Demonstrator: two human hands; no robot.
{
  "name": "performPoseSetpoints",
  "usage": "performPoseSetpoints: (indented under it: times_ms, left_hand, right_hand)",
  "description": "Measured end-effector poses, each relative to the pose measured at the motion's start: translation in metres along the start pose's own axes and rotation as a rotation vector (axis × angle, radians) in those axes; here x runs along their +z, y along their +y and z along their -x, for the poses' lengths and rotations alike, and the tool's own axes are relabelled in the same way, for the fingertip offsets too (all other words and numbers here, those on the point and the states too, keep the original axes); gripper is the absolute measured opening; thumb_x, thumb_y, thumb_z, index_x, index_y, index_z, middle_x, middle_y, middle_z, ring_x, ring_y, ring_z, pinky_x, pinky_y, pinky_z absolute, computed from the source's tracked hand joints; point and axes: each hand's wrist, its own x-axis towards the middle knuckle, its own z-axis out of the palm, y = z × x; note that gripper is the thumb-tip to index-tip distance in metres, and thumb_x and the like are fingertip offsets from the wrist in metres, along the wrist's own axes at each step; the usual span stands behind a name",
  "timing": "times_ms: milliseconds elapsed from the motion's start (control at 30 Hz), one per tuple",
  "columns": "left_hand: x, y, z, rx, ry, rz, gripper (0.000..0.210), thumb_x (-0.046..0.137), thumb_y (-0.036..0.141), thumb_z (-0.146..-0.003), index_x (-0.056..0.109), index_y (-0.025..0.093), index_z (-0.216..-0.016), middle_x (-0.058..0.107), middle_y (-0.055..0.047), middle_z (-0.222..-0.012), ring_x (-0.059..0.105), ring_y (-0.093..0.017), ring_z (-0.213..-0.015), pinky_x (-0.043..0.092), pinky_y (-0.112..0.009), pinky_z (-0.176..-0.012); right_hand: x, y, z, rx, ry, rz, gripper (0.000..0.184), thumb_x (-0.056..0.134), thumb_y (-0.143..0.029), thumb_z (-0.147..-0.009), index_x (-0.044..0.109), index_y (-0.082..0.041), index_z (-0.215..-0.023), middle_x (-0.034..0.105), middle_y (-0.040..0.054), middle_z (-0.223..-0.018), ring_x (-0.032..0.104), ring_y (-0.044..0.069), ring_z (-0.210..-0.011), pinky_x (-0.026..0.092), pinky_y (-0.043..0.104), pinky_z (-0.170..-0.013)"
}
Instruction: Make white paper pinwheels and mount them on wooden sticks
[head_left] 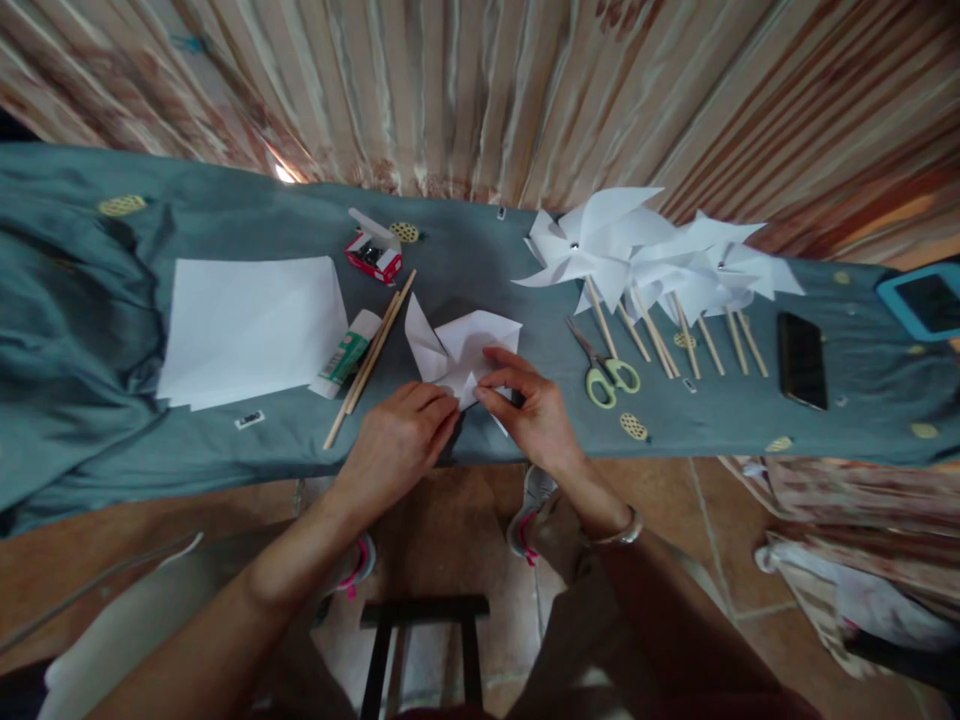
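Observation:
A white paper pinwheel blade piece (pixel 476 338), cut and partly folded, lies on the cloth between my hands. My left hand (pixel 405 430) has its fingers closed on the paper's near left edge. The thumb and index finger of my right hand (pixel 529 405) pinch a small pointed flap near the middle of the same paper. To the left lie thin wooden sticks (pixel 381 340) and a green and white glue stick (pixel 345 355). Green-handled scissors (pixel 602 375) rest with blades apart to the right of my right hand.
A stack of white paper (pixel 251 330) lies at left, with an open red box (pixel 375 250) of small dark pieces behind the sticks. Several finished pinwheels (pixel 615 240) on sticks overlap at back right. A black phone (pixel 802 360) and a blue-framed device (pixel 926 300) lie farther right.

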Motion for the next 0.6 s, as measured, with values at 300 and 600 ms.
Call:
performPoseSetpoints:
  times_ms: [300,600]
  left_hand:
    - [0.003,0.001,0.007,-0.031,0.034,0.123,0.026,0.051,0.017,-0.095,0.059,0.015,-0.119,0.067,-0.010,-0.106,0.065,-0.022,-0.096,0.058,-0.038,-0.083]
    - [0.005,-0.002,0.007,-0.051,0.040,0.150,0.022,0.052,0.016,-0.094,0.065,0.013,-0.112,0.068,-0.010,-0.103,0.065,-0.022,-0.093,0.058,-0.037,-0.081]
  right_hand:
    - [0.009,-0.006,-0.002,-0.047,0.042,0.192,0.009,0.063,-0.023,-0.085,0.071,-0.021,-0.082,0.065,0.0118,-0.128,0.058,0.027,-0.123,0.045,0.047,-0.106]
    - [0.014,-0.009,-0.002,-0.074,0.107,0.233,0.007,0.063,-0.020,-0.085,0.069,-0.022,-0.082,0.067,0.0104,-0.124,0.060,0.025,-0.121,0.047,0.046,-0.105]
